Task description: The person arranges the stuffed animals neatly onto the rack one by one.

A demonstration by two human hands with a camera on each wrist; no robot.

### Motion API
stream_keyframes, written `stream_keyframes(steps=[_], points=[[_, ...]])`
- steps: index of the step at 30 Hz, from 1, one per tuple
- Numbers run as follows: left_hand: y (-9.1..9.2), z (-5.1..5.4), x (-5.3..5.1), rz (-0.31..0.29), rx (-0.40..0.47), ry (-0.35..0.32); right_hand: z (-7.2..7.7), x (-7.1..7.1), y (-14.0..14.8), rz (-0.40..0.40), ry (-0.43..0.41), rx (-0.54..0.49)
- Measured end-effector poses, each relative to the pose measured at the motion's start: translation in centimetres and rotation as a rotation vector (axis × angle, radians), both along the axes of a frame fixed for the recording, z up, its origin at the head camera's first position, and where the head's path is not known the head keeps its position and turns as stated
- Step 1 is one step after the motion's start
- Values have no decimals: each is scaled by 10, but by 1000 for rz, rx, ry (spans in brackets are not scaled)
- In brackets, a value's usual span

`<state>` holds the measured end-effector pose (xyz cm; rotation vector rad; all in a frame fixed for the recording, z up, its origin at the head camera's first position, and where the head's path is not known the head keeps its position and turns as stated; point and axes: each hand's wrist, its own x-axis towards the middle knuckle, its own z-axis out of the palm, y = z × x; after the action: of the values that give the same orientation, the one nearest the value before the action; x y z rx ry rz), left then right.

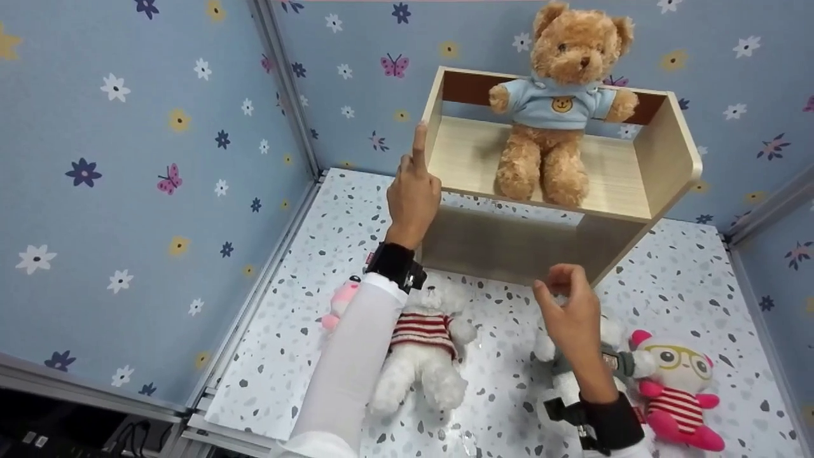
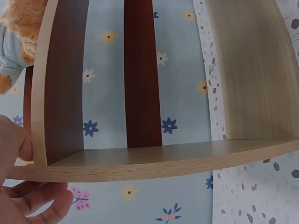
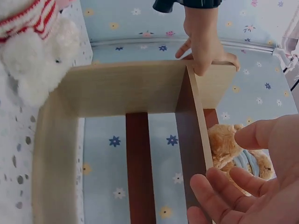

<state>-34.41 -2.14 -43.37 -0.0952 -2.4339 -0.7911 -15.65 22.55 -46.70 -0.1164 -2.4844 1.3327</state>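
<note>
A small light-wood shelf (image 1: 671, 159) stands against the back wall. A brown teddy bear (image 1: 575, 48) in a light blue top sits on its upper board. My left hand (image 1: 413, 197) grips the shelf's left side panel; in the left wrist view the thumb lies on the inner side and the fingers (image 2: 51, 200) on the outer side. My right hand (image 1: 572, 318) hovers in front of the shelf's lower right part, thumb and fingers loosely bent and apart. Nothing is in that hand. In the right wrist view its palm (image 3: 280, 172) faces the shelf.
On the speckled floor (image 1: 502, 381) lie a white bear (image 1: 423, 356) in a red-striped top, a pink toy (image 1: 343, 299) partly behind my left arm, a white toy (image 1: 559, 381) behind my right arm, and a pink doll (image 1: 680, 388) with yellow glasses. Flowered walls (image 1: 146, 254) enclose the space.
</note>
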Motion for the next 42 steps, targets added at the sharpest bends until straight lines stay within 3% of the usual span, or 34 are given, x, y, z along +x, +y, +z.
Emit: stream_keyframes(steps=[6, 13, 20, 28, 32, 37, 42], points=[[-6, -6, 12, -43, 24, -11, -15, 21, -3, 3, -79, -1], [-16, -22, 45, -60, 21, -33, -24, 34, 0, 27, -85, -33], [-31, -51, 89, -108, -53, -75, -31, 43, -1, 44, -137, -48], [-43, -104, 155, -166, -33, -219, -38, 51, -4, 60, -197, -126], [-46, -121, 183, -160, -18, -257, -43, 54, -5, 67, -238, -139], [-48, -126, 209, -141, -13, -279, -48, 55, -9, 84, -254, -185], [-50, -126, 224, -114, 12, -287, -53, 58, -9, 93, -273, -184]])
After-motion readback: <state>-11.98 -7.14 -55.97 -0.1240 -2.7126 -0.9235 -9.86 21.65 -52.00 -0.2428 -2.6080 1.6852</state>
